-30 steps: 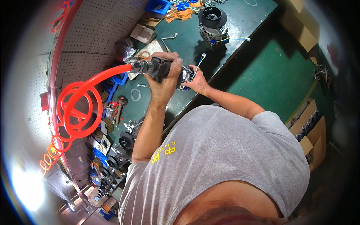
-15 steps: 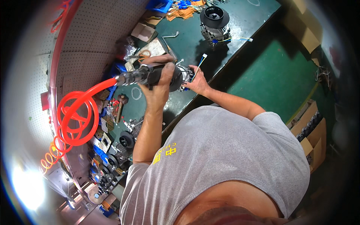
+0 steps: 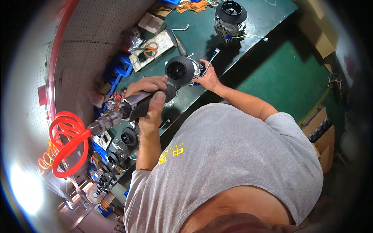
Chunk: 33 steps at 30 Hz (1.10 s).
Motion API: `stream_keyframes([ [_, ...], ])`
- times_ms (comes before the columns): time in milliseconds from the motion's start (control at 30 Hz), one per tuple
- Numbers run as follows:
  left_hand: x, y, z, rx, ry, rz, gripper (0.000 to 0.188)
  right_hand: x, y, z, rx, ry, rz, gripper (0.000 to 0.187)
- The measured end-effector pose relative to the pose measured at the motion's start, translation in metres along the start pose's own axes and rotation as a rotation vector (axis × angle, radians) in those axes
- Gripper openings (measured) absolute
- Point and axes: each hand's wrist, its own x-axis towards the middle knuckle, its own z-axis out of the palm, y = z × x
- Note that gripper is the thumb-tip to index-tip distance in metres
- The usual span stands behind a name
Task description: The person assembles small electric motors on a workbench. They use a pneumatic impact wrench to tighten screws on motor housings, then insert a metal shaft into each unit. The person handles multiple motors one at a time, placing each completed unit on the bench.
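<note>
My left hand [image 3: 149,103] is wrapped round a black and silver air-powered tool [image 3: 138,105] fed by a coiled red hose [image 3: 72,149]. The tool's dark front end points to the right, low beside a small metal motor [image 3: 197,69] with a black round fan wheel [image 3: 180,71] on its end. Whether the tool touches the motor is hidden. With my right hand [image 3: 210,77] I grip the motor's far side from the wheel; its fingertips are partly hidden behind it. A wire lead with a white plug [image 3: 217,51] sticks up beside that hand.
A similar motor [image 3: 230,29] with a black wheel stands farther up the green bench [image 3: 256,17]. Orange-handled scissors [image 3: 150,49] lie on a pale wooden block [image 3: 165,40]. Nearby are a screwdriver [image 3: 180,47], blue bins [image 3: 122,70] and several more motors at lower left.
My left hand has drawn the air tool down and left, away from the fan wheel, which now shows uncovered. The right hand still grips the motor. The hose coil has swung lower.
</note>
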Motion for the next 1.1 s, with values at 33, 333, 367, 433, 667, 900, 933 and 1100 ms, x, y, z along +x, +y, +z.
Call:
stream_keyframes([
  [33, -0.005, -0.003, -0.002, 0.016, 0.001, -0.016, 0.025, 0.000, 0.000, 0.000, -0.005, -0.001, 0.003, 0.100],
  [333, -0.028, -0.025, -0.011, 0.028, 0.081, -0.081, 0.025, 0.000, 0.000, 0.001, -0.014, -0.016, 0.036, 0.102],
  [367, -0.030, -0.027, -0.012, 0.026, 0.090, -0.082, 0.026, 0.001, 0.001, 0.001, -0.018, -0.017, 0.035, 0.101],
  [433, -0.033, -0.029, -0.013, 0.015, 0.115, -0.082, 0.027, 0.001, 0.001, 0.002, -0.019, -0.021, 0.038, 0.101],
  [667, -0.036, -0.034, -0.016, 0.014, 0.132, -0.094, 0.027, 0.001, -0.002, 0.001, -0.004, -0.018, 0.038, 0.100],
  [900, -0.024, -0.024, -0.006, 0.131, 0.057, -0.165, 0.026, 0.001, 0.002, 0.001, -0.004, -0.014, 0.028, 0.100],
  [933, -0.023, -0.024, -0.005, 0.128, 0.048, -0.167, 0.025, 0.002, 0.003, 0.001, 0.001, -0.012, 0.028, 0.100],
  [1100, -0.022, -0.034, -0.003, 0.024, 0.042, -0.152, 0.025, 0.001, 0.002, 0.001, -0.001, -0.019, 0.024, 0.099],
])
